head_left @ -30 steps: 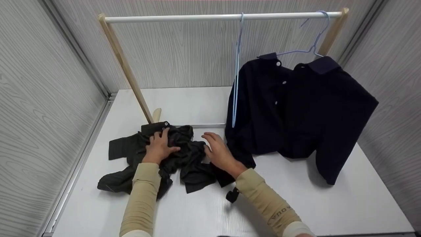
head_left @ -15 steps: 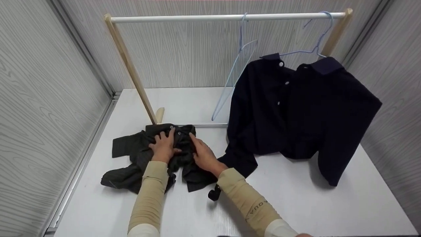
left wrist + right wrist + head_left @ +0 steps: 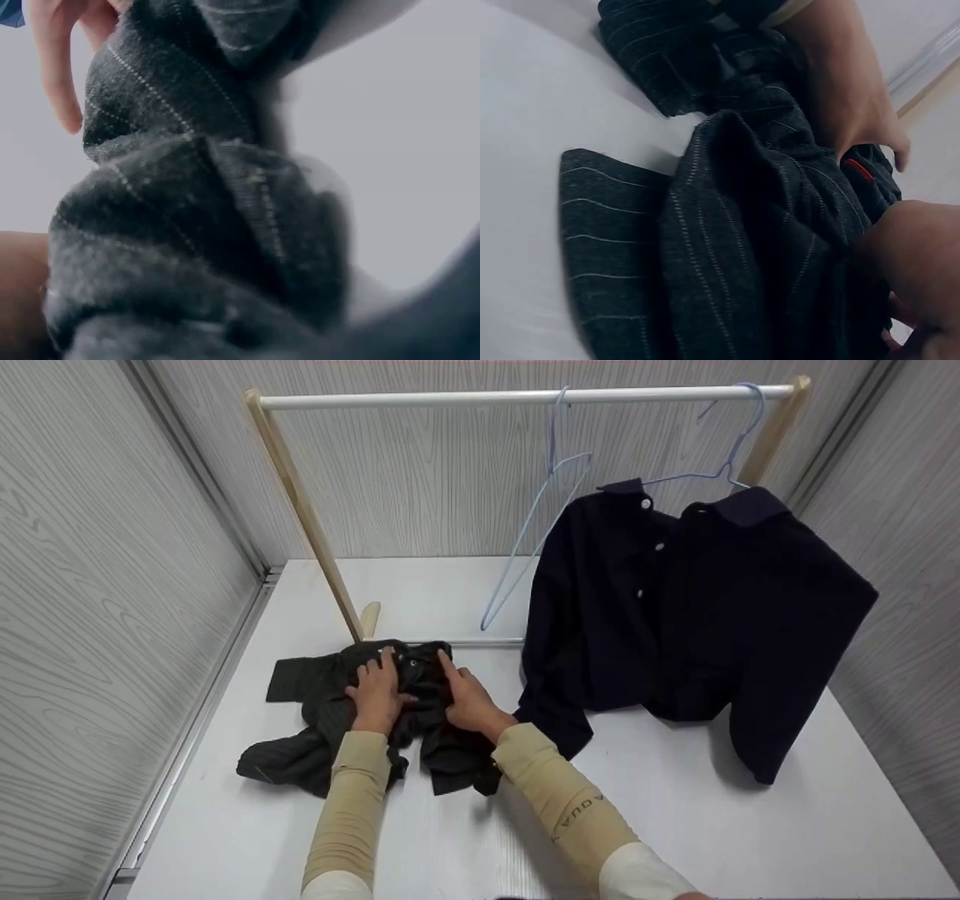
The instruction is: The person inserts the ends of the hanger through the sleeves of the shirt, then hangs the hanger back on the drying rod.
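Two hands on a dark pinstriped shirt point(image 3: 324, 711) bunched on the counter point(image 3: 697, 832)
The left hand point(image 3: 376, 696) spreads its fingers over the cloth near the buttons point(image 3: 413, 664); the right hand point(image 3: 471, 705) points its index finger along the right edge, its grip unclear. The shirt looks light, soft and limp, likely to crumple; the edge by the buttons seems the best hold.

Sm. encl. booth point(image 3: 150, 645) w/ wood-grain wall panels point(image 3: 420, 487), wht tabletop point(image 3: 750, 840) & clothes rack point(image 3: 412, 400).
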`<act>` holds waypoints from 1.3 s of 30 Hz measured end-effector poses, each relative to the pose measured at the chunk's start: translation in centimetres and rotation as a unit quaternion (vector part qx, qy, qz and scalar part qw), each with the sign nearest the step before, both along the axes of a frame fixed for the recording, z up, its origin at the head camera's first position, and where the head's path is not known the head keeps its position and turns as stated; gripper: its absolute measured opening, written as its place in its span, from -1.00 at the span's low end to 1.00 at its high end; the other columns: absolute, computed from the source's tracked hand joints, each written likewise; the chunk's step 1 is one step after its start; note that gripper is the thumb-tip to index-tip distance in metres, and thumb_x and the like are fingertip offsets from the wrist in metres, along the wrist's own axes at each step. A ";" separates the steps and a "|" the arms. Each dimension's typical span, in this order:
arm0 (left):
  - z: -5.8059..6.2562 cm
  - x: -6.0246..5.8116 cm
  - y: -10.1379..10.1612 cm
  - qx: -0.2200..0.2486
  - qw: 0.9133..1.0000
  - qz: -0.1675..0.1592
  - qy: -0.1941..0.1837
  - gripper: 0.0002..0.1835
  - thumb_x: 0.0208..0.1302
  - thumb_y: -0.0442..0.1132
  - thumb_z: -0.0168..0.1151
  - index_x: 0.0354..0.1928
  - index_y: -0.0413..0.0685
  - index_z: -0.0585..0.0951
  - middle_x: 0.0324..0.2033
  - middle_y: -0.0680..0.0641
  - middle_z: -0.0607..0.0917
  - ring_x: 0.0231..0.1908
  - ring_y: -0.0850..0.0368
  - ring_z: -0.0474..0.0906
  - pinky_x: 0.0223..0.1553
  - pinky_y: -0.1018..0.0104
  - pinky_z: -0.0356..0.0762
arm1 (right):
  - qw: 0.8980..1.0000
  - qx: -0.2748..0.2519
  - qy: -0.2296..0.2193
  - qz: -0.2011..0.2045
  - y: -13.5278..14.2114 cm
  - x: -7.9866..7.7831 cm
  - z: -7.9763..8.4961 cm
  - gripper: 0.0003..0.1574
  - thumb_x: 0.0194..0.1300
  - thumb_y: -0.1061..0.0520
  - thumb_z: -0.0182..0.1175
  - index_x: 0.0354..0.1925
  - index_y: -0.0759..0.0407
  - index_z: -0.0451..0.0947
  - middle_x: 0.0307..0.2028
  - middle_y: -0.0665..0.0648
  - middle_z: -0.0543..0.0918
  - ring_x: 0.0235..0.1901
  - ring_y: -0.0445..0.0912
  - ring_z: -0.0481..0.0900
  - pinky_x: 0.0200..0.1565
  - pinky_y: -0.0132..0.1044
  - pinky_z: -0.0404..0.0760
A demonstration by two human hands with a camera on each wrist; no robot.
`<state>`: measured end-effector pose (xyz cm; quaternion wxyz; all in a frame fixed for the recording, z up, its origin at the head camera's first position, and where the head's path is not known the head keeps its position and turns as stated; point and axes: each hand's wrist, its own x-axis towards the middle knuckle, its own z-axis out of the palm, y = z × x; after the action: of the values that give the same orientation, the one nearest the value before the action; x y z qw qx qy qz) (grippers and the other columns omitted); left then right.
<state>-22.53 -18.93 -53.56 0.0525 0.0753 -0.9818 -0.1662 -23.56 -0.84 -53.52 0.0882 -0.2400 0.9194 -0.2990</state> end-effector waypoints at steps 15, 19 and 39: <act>-0.1 1.2 -1.5 0.251 0.962 0.041 0.102 -0.54 0.33 0.11 0.26 -0.15 -0.17 0.44 -0.26 -0.23 0.56 -0.16 -0.18 0.53 -0.04 0.00 0.46 | 0.978 -0.203 -0.018 -0.049 1.6 0.5 -2.6 -0.14 0.19 0.37 0.16 0.44 0.26 0.18 0.29 0.29 0.46 0.21 0.07 0.54 0.20 -0.10 0.52; -0.4 1.3 -2.0 0.276 0.947 0.063 0.150 -0.66 0.38 -0.04 0.23 -0.34 -0.16 0.42 -0.38 -0.15 0.47 -0.27 -0.12 0.44 -0.12 0.10 0.37 | 0.966 -0.245 -0.030 -0.079 1.8 1.1 -3.3 -0.33 0.30 0.21 0.20 0.36 0.16 0.34 0.18 0.19 0.59 0.18 0.00 0.58 0.20 -0.15 0.52; 0.2 1.4 -1.5 0.319 0.928 0.104 0.159 -0.74 0.38 -0.15 0.18 -0.37 -0.14 0.38 -0.40 -0.15 0.42 -0.26 -0.12 0.40 -0.12 0.11 0.33 | 0.892 -0.412 -0.030 -0.183 1.8 2.6 -1.9 -0.68 0.22 0.34 0.30 -0.43 0.53 0.36 -0.61 0.05 0.34 -0.62 -0.24 0.28 -0.50 -0.46 0.27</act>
<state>-21.14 -20.44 -53.37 0.1980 0.1624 -0.8423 -0.4743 -20.91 0.97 -55.45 -0.0476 -0.0734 0.7382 -0.6689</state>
